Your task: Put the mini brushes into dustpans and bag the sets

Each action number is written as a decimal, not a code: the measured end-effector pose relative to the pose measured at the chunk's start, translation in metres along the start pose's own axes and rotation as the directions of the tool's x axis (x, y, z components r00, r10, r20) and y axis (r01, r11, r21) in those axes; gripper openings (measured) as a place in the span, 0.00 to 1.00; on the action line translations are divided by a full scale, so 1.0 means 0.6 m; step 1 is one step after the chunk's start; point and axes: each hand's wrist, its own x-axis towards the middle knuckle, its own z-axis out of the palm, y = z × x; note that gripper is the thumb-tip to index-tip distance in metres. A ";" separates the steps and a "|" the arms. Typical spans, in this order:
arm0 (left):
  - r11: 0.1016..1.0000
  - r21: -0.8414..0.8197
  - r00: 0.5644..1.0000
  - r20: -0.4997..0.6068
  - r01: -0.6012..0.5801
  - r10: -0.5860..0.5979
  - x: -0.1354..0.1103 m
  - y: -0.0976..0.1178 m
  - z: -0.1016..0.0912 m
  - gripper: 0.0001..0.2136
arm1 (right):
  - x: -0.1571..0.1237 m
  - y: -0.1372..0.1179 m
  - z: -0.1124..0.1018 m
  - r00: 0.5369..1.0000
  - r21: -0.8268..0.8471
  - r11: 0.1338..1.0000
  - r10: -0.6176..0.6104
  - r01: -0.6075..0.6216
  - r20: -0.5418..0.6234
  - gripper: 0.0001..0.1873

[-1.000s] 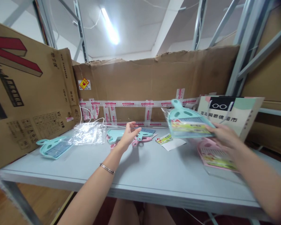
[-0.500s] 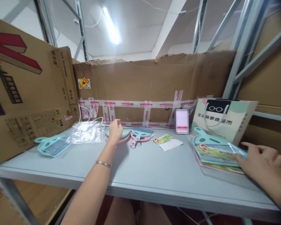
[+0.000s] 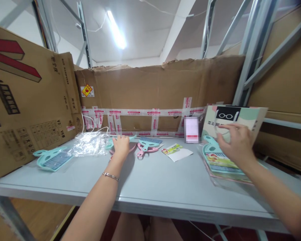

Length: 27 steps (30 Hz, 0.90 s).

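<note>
My left hand point(image 3: 121, 146) is closed on a teal dustpan point(image 3: 110, 143), whose edge sticks out on both sides of the fingers. A pink dustpan point(image 3: 132, 148) lies just under it, partly covered by the hand. Right beside that, a small teal brush with blue bristles point(image 3: 150, 143) rests on another pink piece point(image 3: 141, 153). My right hand point(image 3: 237, 144) hovers with fingers apart in front of a paper bag point(image 3: 258, 117). Below it lies a stack of bagged teal dustpan-and-brush sets point(image 3: 210, 147) with printed cards.
A bagged teal dustpan-and-brush set point(image 3: 55, 160) and clear plastic bags point(image 3: 90, 144) lie on the left of the grey table point(image 3: 165, 187). Printed cards point(image 3: 177, 152) sit mid-table, before a blurred upright item point(image 3: 192, 130). Cardboard boxes point(image 3: 140, 87) wall the back and left.
My right hand has moved left and up, off the bagged stack's right end. The teal dustpan in my left hand has shifted up and left from the pink one. The view has turned slightly.
</note>
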 end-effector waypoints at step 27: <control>0.231 -0.962 0.976 0.176 0.143 0.127 -0.025 0.067 -0.046 0.20 | -0.024 -0.204 0.119 0.503 0.539 0.213 -0.202 -0.815 0.841 0.26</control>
